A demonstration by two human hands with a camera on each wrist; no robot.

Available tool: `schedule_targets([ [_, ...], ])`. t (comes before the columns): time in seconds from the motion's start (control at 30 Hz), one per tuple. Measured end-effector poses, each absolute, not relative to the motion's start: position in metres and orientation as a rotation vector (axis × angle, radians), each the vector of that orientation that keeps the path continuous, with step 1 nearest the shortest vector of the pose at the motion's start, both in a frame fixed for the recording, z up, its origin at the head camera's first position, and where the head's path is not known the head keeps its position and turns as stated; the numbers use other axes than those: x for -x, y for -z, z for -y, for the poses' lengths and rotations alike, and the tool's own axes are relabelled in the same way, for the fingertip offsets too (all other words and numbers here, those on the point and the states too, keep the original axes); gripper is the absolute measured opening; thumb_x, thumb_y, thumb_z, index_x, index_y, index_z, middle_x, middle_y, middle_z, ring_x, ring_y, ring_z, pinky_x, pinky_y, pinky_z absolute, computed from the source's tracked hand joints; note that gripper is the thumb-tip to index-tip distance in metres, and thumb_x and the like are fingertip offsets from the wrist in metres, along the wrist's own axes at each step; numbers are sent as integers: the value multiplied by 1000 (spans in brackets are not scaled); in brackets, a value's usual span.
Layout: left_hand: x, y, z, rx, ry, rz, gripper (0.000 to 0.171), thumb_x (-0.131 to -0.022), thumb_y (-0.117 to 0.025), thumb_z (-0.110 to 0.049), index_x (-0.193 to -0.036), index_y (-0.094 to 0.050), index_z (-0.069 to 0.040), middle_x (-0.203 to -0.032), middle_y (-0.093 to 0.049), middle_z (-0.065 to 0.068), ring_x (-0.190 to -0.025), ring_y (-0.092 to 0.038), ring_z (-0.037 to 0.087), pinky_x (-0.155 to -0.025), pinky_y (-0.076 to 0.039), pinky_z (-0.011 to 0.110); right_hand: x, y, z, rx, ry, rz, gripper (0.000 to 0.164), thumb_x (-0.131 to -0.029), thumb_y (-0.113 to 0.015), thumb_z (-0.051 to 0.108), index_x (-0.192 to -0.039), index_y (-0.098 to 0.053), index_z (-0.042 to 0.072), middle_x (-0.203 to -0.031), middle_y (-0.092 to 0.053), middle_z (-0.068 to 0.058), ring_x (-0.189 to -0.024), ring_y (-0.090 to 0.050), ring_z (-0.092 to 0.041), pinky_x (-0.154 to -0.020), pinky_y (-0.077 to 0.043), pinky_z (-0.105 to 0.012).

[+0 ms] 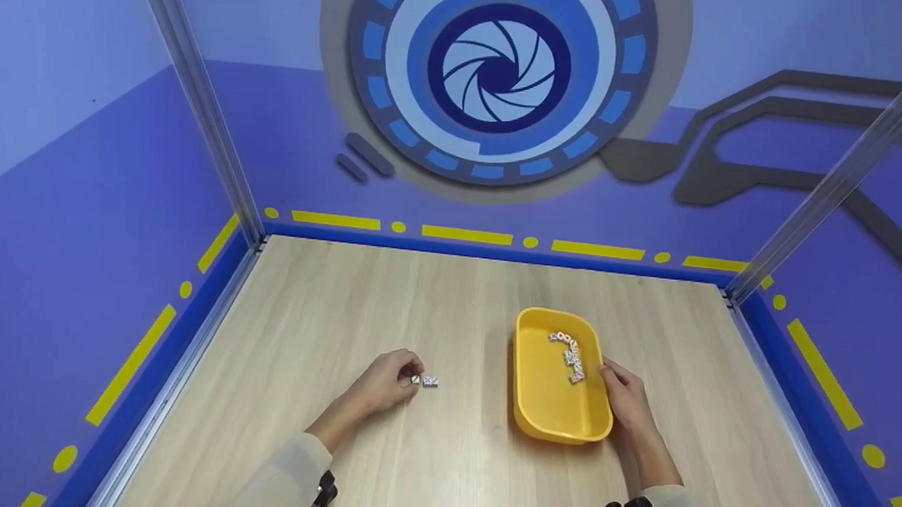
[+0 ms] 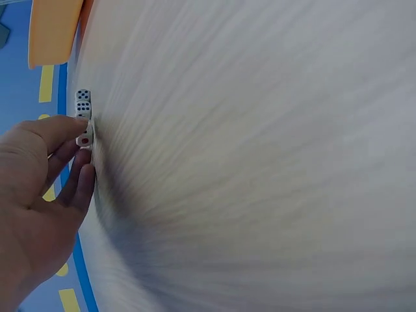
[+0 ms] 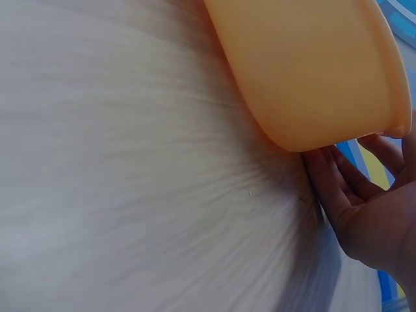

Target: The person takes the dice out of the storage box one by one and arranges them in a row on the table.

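On the wooden table my left hand (image 1: pixel 384 380) pinches a small white die (image 1: pixel 416 379) between thumb and fingers. Beside it, to the right, are more white dice (image 1: pixel 430 382). The left wrist view shows dice with dark pips (image 2: pixel 83 106) in a row past the thumb, and a die with a red pip (image 2: pixel 84 140) at the fingertips. My right hand (image 1: pixel 630 397) grips a yellow plastic bin (image 1: pixel 558 422) by its right side, thumb at the rim. Its fingers reach under the bin's outer wall (image 3: pixel 318 78) in the right wrist view. Several dice (image 1: pixel 573 358) lie inside the bin along its right side.
Blue-purple panels (image 1: pixel 282 139) with yellow dashes close in the back, left and right of the wooden table (image 1: pixel 362 286). Metal posts (image 1: pixel 206 112) stand at the back corners, and a metal rail (image 1: pixel 156 399) runs along the left edge.
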State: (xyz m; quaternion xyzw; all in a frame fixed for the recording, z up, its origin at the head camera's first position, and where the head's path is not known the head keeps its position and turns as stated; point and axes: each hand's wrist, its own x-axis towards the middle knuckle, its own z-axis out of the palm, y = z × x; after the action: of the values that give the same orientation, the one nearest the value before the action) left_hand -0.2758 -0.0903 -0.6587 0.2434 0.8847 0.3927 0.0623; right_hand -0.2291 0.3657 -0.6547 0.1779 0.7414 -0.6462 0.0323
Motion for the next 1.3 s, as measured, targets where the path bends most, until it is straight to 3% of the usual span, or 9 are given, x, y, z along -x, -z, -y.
schedule_targets([
  [0.33,274,663,85,-713,-1199,-2695,18,-87,-68,-2,-102,-67,-11,-97,-64,0,-87,-61,15,-75,-51,27,228,655,-367,-523,2001,-2302,53,-105,-46,41,-152,-41,17,-149,-48,-8,-125,-55,-24,-93,-51,-30],
  [0.77,272,667,80,-737,-1184,-2752,13,-89,-72,-11,-101,-68,-15,-97,-64,-3,-88,-62,13,-76,-51,28,226,657,-366,-512,2026,-2267,54,-104,-45,43,-153,-38,20,-148,-49,-6,-122,-57,-24,-94,-52,-32],
  [1.3,275,668,77,-748,-1123,-2795,12,-90,-73,-18,-100,-69,-18,-97,-64,-6,-91,-61,14,-80,-51,31,226,656,-367,-527,1992,-2292,56,-104,-45,43,-153,-37,17,-151,-45,-7,-125,-55,-23,-93,-52,-30],
])
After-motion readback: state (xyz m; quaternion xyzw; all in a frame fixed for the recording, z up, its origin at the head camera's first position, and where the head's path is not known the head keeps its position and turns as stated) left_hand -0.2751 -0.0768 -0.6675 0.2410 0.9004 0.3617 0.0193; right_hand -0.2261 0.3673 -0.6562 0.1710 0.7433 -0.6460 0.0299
